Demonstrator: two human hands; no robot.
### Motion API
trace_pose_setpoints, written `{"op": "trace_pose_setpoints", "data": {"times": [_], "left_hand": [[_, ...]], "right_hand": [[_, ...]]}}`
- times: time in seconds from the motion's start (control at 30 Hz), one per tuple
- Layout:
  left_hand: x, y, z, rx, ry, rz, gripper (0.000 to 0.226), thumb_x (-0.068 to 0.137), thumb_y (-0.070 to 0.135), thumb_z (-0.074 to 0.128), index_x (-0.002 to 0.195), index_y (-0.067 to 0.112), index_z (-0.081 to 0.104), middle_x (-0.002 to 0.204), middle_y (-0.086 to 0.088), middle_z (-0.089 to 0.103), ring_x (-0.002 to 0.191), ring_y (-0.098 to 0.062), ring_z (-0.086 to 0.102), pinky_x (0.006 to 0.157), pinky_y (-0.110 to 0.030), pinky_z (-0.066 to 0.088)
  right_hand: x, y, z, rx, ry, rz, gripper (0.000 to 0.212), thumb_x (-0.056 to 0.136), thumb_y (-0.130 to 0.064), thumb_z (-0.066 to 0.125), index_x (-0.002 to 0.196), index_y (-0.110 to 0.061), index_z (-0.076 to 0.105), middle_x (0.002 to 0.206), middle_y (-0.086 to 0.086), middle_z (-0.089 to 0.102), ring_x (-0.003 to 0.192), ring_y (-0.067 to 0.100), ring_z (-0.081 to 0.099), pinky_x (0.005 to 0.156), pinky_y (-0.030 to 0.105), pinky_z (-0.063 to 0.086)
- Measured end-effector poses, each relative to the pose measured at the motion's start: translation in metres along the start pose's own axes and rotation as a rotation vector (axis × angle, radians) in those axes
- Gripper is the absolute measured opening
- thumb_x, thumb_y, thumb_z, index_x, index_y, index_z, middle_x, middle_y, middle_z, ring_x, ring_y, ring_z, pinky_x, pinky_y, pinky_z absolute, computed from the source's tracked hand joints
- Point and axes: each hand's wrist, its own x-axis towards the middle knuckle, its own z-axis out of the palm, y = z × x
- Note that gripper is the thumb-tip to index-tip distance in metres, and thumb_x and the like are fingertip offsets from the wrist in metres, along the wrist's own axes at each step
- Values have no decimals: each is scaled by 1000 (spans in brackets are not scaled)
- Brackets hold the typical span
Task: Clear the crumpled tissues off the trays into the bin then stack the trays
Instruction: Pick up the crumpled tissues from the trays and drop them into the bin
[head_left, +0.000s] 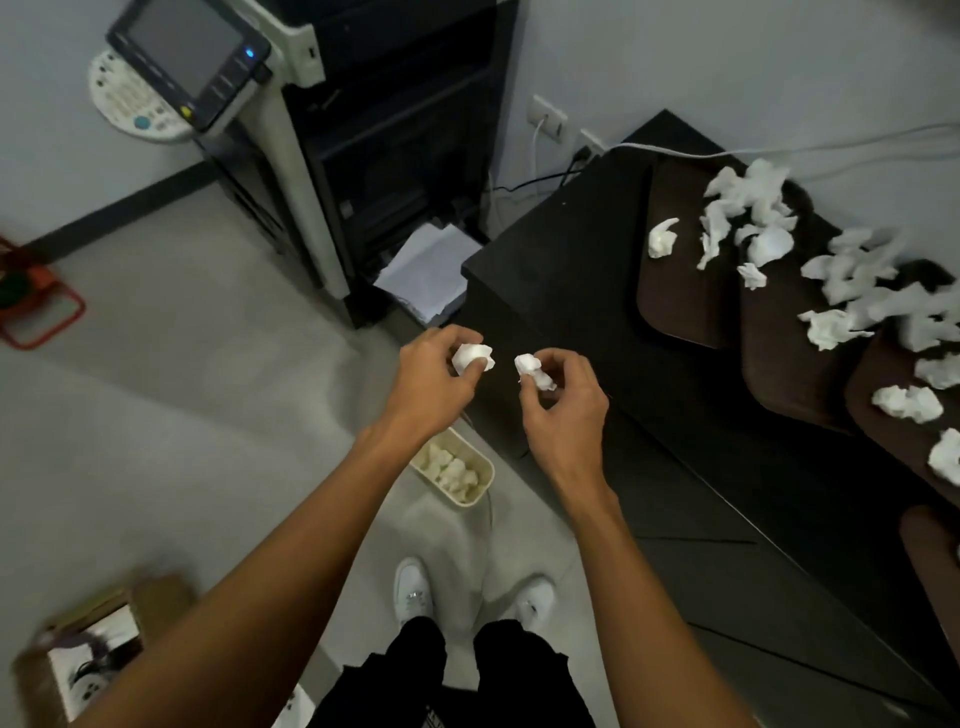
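Note:
My left hand (428, 382) pinches a white crumpled tissue (472, 357) at its fingertips. My right hand (563, 397) pinches a second crumpled tissue (535, 370). Both hands hover above the floor, over a small cream bin (480, 470) that holds several tissues and is partly hidden by my left wrist. To the right, several dark brown trays (675, 291) lie side by side on a black cabinet (545, 270). Many crumpled tissues (748, 218) are scattered over the trays.
A large photocopier (332, 156) stands ahead with a paper stack (426, 270) at its foot. Cables (779, 150) run along the wall behind the cabinet. An open cardboard box (83, 654) sits at the lower left and a red object (31, 306) at the far left. My white shoes (413, 592) stand below the bin.

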Motion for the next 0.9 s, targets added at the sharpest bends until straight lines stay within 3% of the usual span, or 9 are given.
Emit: {"op": "trace_pose_setpoints", "data": {"times": [0.1, 0.33, 0.47, 0.63, 0.73, 0.83, 0.9], "left_hand": [[-2, -20, 1, -18, 33, -106, 25, 90, 29, 76, 113, 30, 70, 110, 8, 67, 90, 1, 64, 67, -4, 45], [-8, -83, 41, -94, 114, -302, 20, 89, 28, 77, 107, 24, 71, 101, 7, 72, 86, -4, 67, 74, -18, 56], [-11, -133, 72, -64, 161, -390, 19, 89, 25, 78, 106, 22, 71, 103, 5, 71, 86, -8, 68, 68, -9, 52], [-5, -219, 116, -41, 156, -525, 23, 85, 26, 81, 106, 21, 72, 99, 4, 73, 82, -13, 70, 79, -35, 61], [0, -268, 139, -31, 164, -563, 22, 85, 26, 80, 105, 22, 72, 98, 4, 72, 82, -14, 70, 80, -39, 61], [8, -315, 158, -27, 181, -590, 20, 86, 25, 80, 104, 22, 72, 97, 6, 72, 81, -12, 69, 79, -35, 60], [12, -345, 169, -14, 174, -601, 19, 87, 25, 79, 104, 22, 72, 97, 7, 71, 82, -12, 69, 79, -32, 58]], "right_hand": [[3, 13, 20, 1, -47, -1, 21, 95, -14, 70, 113, -22, 65, 110, -8, 60, 101, 4, 61, 83, 26, 57], [14, 83, 72, -10, -158, 25, 20, 93, -7, 72, 111, -15, 70, 109, -5, 64, 97, 4, 64, 81, 23, 57], [16, 134, 101, -37, -229, 78, 18, 93, -7, 71, 109, -15, 71, 108, -4, 65, 95, 0, 64, 79, 11, 52], [16, 216, 147, -72, -311, 196, 16, 95, -9, 70, 110, -13, 72, 111, -1, 64, 91, 2, 63, 71, 1, 47], [12, 266, 182, -73, -325, 220, 17, 95, -10, 70, 112, -14, 72, 112, 0, 65, 95, 10, 65, 76, 7, 53], [8, 319, 225, -116, -373, 240, 22, 94, -11, 71, 116, -12, 71, 115, 3, 67, 99, 15, 68, 86, 25, 61], [4, 351, 255, -148, -421, 278, 22, 95, -15, 71, 117, -14, 70, 115, 2, 68, 100, 15, 68, 86, 24, 61]]}}
